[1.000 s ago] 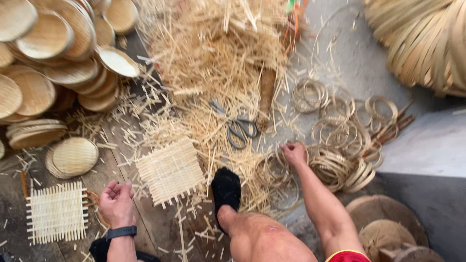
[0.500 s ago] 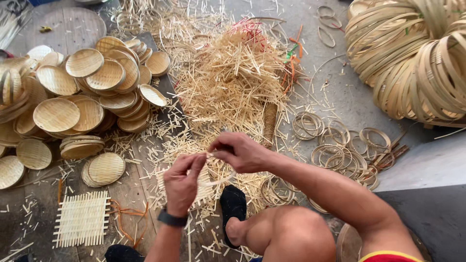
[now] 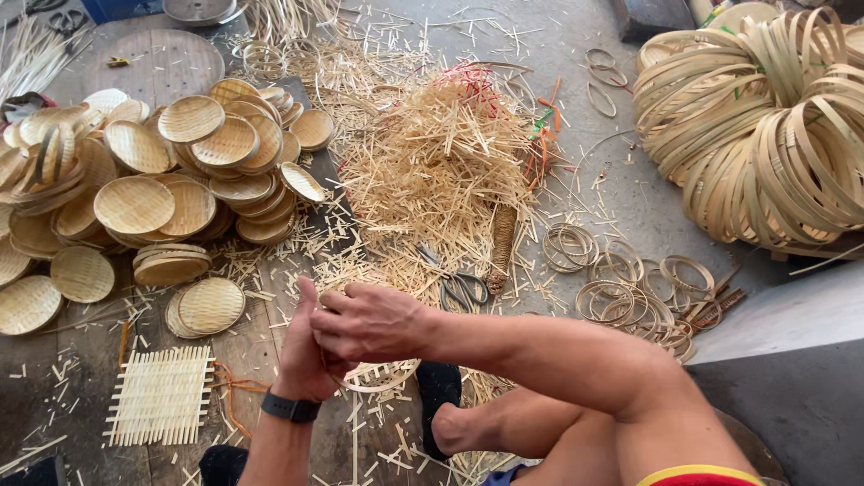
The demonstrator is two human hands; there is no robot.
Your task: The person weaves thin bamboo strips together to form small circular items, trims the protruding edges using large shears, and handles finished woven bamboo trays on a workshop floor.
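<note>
My left hand (image 3: 304, 346), with a dark band on the wrist, and my right hand (image 3: 369, 319) are closed together over a small woven bamboo piece with a ring (image 3: 382, 373). Its pale rim shows just below my right hand; the rest is hidden by my fingers. The hands hover above plank flooring strewn with bamboo slivers. A square woven bamboo mat (image 3: 160, 396) lies to the left of my left wrist. Scissors (image 3: 459, 286) lie just beyond my right hand. My foot in a black sock (image 3: 438, 396) rests below the hands.
Heaps of small round woven trays (image 3: 135, 202) fill the left. A big pile of bamboo slivers (image 3: 436, 166) lies ahead. Small bamboo rings (image 3: 630, 288) are scattered at right, and a large bundle of bamboo hoops (image 3: 765, 126) sits at the far right.
My right hand came back from the small rings at right and my left hand rose off the floor; both met over the woven piece. The camera view tilted up.
</note>
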